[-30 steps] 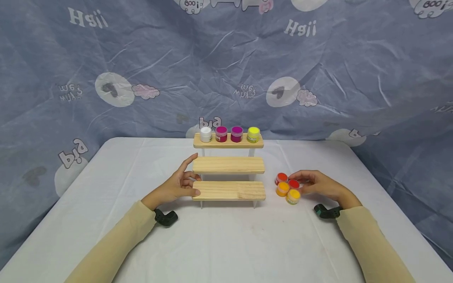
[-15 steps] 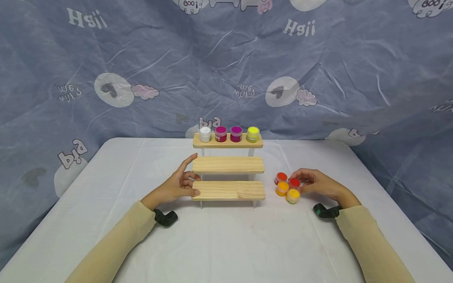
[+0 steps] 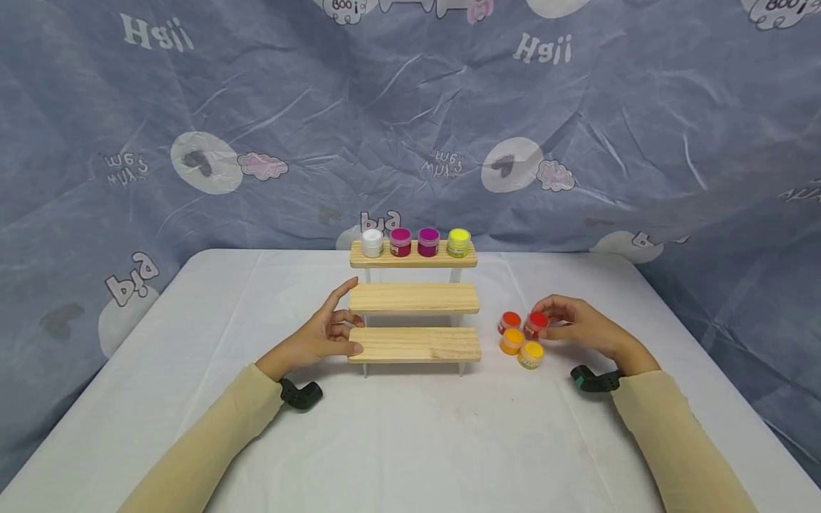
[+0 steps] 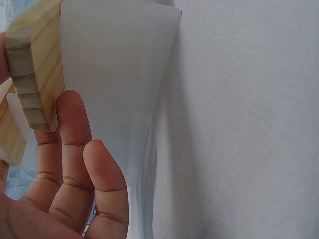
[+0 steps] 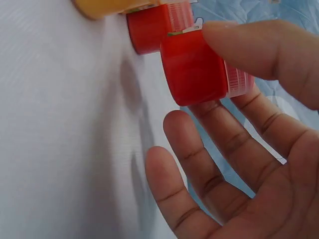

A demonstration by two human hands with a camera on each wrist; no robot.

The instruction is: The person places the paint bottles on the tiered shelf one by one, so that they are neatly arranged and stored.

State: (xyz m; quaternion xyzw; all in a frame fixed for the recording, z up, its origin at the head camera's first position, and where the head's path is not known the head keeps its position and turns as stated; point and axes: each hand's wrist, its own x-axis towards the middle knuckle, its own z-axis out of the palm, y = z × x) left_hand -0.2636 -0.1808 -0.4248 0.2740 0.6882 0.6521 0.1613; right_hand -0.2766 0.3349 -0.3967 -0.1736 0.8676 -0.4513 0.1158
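Observation:
My right hand [image 3: 586,329] pinches a small red paint jar [image 5: 194,67] between thumb and fingers. In the right wrist view the jar is held over the white cloth, its clear lid toward my palm. Beside it are another red jar [image 3: 509,322], an orange jar [image 3: 512,341] and a yellow jar [image 3: 531,355] on the table. At the left end of a three-tier wooden display stand [image 3: 413,345], my left hand [image 3: 314,335] grips the lowest board. The left thumb lies on top and fingers [image 4: 75,117] reach under the board; the index finger extends to the middle tier.
On the top tier stand a white jar [image 3: 372,244], a magenta jar [image 3: 400,243], a purple jar [image 3: 428,243] and a lime-yellow jar [image 3: 458,243]. White cloth covers the table [image 3: 423,442]. A blue printed curtain [image 3: 385,107] hangs behind.
My right hand has lifted the red jar slightly up and away from the other jars, a little to the right. The left hand keeps its place on the stand.

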